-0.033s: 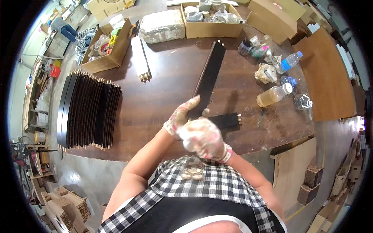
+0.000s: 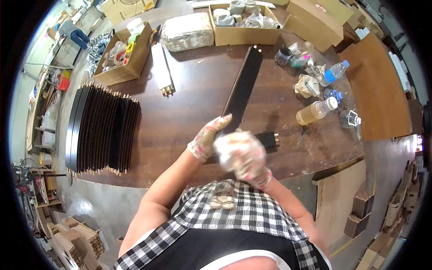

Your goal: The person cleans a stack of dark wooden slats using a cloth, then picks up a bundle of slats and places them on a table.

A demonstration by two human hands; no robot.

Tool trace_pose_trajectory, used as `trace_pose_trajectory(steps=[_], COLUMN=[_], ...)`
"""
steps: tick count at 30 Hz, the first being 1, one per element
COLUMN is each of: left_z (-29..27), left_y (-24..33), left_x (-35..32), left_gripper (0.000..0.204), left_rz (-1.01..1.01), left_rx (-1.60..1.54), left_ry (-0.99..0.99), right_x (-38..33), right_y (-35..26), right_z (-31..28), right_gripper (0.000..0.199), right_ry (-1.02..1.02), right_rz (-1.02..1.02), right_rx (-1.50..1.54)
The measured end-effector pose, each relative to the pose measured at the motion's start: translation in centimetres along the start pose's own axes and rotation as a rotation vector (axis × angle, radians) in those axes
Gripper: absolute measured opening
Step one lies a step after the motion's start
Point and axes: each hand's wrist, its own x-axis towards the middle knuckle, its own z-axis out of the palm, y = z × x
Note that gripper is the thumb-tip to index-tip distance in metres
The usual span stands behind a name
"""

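Evidently, the gloved left hand (image 2: 209, 138) was closed on the near end of a black slat (image 2: 245, 85), which slanted from near the table's (image 2: 175, 114) front edge toward its far edge, pale pegs (image 2: 255, 47) at its far tip. The gloved right hand (image 2: 244, 155) was blurred just beside it; its grip could not be determined. The slat was judged stiff, fairly light and smooth enough to slip or scuff, best held by its long edges, clear of the pegs.
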Motion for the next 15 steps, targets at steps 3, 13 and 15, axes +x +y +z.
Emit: trace_pose_trajectory(steps=[3,13,15], left_z=[-1.5,0.3,-1.0], left_y=[0.9,-1.3,-1.4], left_x=[-1.5,-4.6,-5.5], left_gripper=[0.043,0.071,0.069], left_rz=[-0.005,0.001,-0.026], left_rx=[0.433,0.52,0.527], left_ry=[-0.408,-0.396,-0.396], right_x=[0.1,1.9,4.6], right_y=[-4.5,-0.8,-2.4], right_z=[-2.5,-5.7,-9.4], right_gripper=[0.033,0.044,0.053], right_ry=[0.677,0.539,0.719], right_rz=[-0.164,-0.265,-0.114], right_rx=[-0.082,-0.958,-0.625])
